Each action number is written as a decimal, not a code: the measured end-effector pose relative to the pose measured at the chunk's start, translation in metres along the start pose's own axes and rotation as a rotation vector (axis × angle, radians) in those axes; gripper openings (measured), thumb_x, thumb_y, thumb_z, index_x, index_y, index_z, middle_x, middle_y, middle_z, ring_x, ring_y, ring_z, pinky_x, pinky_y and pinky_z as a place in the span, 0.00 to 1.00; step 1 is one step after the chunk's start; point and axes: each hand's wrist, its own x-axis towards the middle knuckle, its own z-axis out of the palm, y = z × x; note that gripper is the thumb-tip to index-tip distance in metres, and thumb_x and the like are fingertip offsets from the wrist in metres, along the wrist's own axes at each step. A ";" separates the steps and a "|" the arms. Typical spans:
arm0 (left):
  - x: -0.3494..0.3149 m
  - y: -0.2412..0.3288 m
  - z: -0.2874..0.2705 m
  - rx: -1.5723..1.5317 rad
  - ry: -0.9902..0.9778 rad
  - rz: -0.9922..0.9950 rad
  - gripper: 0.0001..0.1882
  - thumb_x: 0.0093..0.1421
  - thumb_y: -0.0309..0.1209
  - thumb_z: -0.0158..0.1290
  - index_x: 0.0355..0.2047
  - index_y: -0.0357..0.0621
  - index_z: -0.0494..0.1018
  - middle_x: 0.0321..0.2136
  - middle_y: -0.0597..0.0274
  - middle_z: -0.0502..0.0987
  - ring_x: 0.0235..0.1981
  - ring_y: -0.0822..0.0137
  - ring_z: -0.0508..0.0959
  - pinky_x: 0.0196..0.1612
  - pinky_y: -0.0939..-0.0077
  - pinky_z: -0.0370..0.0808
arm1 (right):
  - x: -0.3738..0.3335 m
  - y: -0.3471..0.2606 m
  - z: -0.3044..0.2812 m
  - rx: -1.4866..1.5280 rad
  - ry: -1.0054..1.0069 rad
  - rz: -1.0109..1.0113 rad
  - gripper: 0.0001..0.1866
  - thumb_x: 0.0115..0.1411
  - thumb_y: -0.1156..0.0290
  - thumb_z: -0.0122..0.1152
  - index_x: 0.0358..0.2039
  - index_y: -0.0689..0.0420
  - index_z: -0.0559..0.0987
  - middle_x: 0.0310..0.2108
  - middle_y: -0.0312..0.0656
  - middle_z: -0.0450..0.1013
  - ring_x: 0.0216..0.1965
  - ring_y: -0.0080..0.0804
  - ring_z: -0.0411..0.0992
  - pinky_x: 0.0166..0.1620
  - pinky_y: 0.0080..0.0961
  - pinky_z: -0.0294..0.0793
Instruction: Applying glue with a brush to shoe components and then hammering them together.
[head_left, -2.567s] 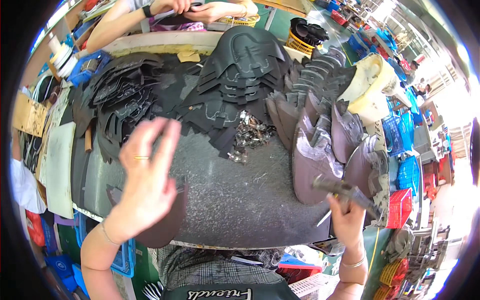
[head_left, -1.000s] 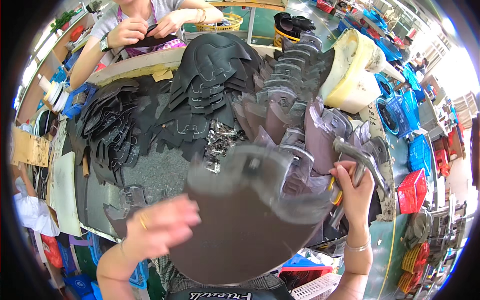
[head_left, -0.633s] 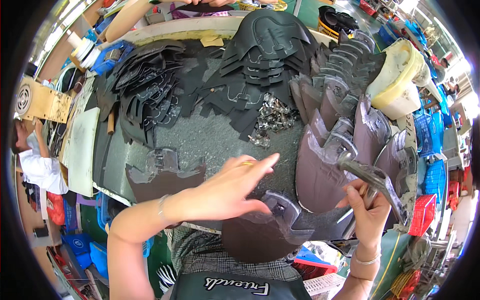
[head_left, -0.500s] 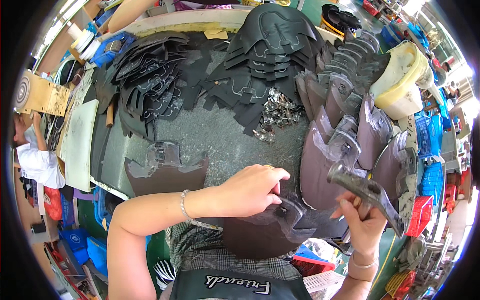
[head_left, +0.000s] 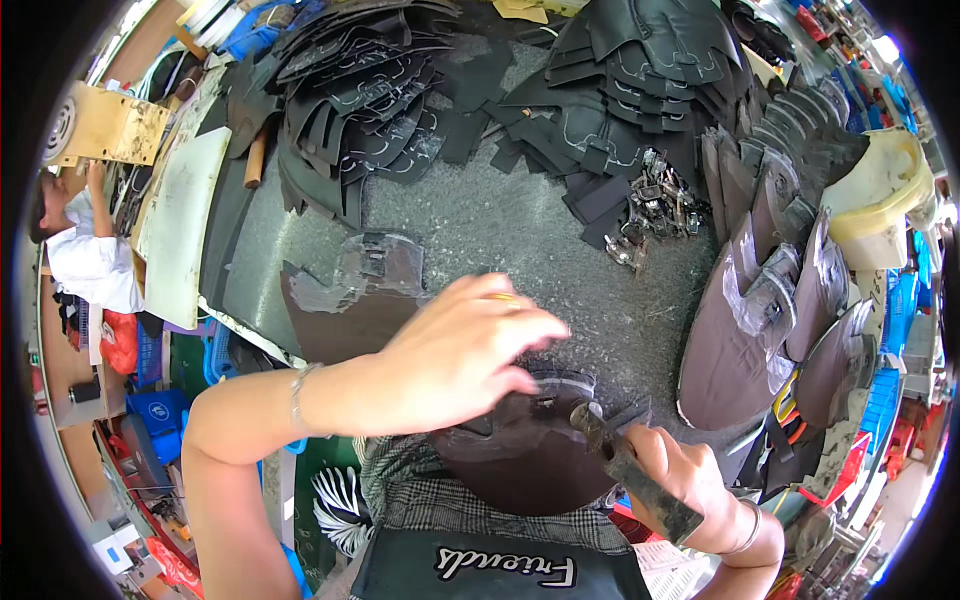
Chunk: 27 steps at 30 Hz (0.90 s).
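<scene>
A rounded dark brown leather-like piece (head_left: 520, 465) lies at the table's near edge, against my lap. A clear film and a small raised part show along its far edge. My left hand (head_left: 465, 345) hovers over that far edge, thumb and forefinger apart, with nothing visible between them. My right hand (head_left: 685, 475) is closed round a metal hammer (head_left: 655, 490), whose head slants over the piece's right side; its handle is mostly hidden by the fingers. A similar brown piece with a clear part (head_left: 350, 315) lies flat beyond my left forearm.
Black cut pieces (head_left: 370, 100) are stacked at the far left, and more (head_left: 640, 90) at the far middle. Beside them lies a heap of small metal clasps (head_left: 655, 205). Finished-looking brown pieces (head_left: 730, 350) overlap along the right. A yellowish tub (head_left: 880, 200) stands behind them. Another person (head_left: 90, 250) sits at left.
My right hand has brought the hammer left and down, over the brown piece. My left thumb and forefinger have spread apart. The whole view has shifted, with the table's contents now further right and up.
</scene>
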 end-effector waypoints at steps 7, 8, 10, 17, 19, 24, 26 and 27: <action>0.041 -0.006 0.025 -0.023 -0.125 0.396 0.06 0.44 0.35 0.63 0.22 0.49 0.79 0.31 0.67 0.76 0.44 0.62 0.67 0.48 0.55 0.56 | -0.004 -0.014 -0.012 -0.022 -0.007 0.041 0.15 0.51 0.75 0.60 0.40 0.60 0.70 0.20 0.36 0.63 0.16 0.28 0.71 0.15 0.25 0.68; 0.044 -0.008 0.024 -0.031 -0.134 0.398 0.06 0.44 0.35 0.63 0.22 0.49 0.79 0.31 0.67 0.76 0.44 0.62 0.67 0.48 0.55 0.56 | -0.005 -0.012 -0.009 -0.016 -0.010 0.051 0.15 0.51 0.75 0.60 0.40 0.60 0.70 0.20 0.36 0.63 0.16 0.28 0.71 0.15 0.25 0.68; 0.051 -0.009 0.020 0.057 -0.089 0.584 0.05 0.43 0.35 0.61 0.19 0.51 0.78 0.31 0.67 0.74 0.44 0.62 0.66 0.49 0.51 0.57 | -0.009 -0.006 -0.004 -0.006 -0.090 0.074 0.18 0.51 0.76 0.60 0.43 0.60 0.68 0.21 0.37 0.63 0.16 0.28 0.71 0.15 0.25 0.68; 0.048 -0.019 0.022 0.234 0.036 0.773 0.07 0.42 0.37 0.62 0.19 0.55 0.75 0.38 0.76 0.73 0.46 0.65 0.64 0.51 0.50 0.57 | -0.006 0.003 -0.021 0.119 -0.046 0.208 0.19 0.48 0.76 0.64 0.41 0.61 0.69 0.27 0.44 0.69 0.22 0.43 0.73 0.22 0.34 0.72; 0.048 -0.018 0.023 0.248 0.081 0.803 0.06 0.42 0.35 0.62 0.20 0.55 0.75 0.37 0.77 0.74 0.46 0.66 0.63 0.50 0.50 0.57 | 0.005 0.003 -0.027 0.126 -0.043 0.231 0.18 0.49 0.75 0.64 0.40 0.61 0.69 0.26 0.44 0.68 0.21 0.43 0.73 0.22 0.34 0.71; 0.044 -0.020 0.022 0.265 0.059 0.795 0.07 0.41 0.36 0.63 0.21 0.56 0.76 0.36 0.78 0.74 0.45 0.66 0.64 0.48 0.50 0.57 | 0.016 0.004 -0.031 0.084 -0.066 0.135 0.15 0.52 0.72 0.61 0.37 0.59 0.67 0.23 0.42 0.63 0.18 0.41 0.70 0.19 0.33 0.69; 0.035 -0.017 0.023 0.267 0.046 0.760 0.07 0.41 0.37 0.64 0.22 0.57 0.77 0.35 0.78 0.74 0.44 0.65 0.64 0.48 0.51 0.57 | 0.012 0.001 -0.031 0.029 -0.076 0.145 0.14 0.53 0.73 0.59 0.38 0.59 0.66 0.23 0.42 0.64 0.19 0.39 0.71 0.19 0.33 0.69; 0.032 -0.016 0.026 0.210 0.078 0.655 0.08 0.40 0.37 0.65 0.23 0.57 0.78 0.34 0.79 0.74 0.43 0.65 0.64 0.47 0.51 0.57 | 0.013 0.002 -0.028 0.057 -0.124 0.146 0.13 0.53 0.73 0.58 0.37 0.59 0.66 0.23 0.42 0.64 0.19 0.39 0.71 0.18 0.32 0.69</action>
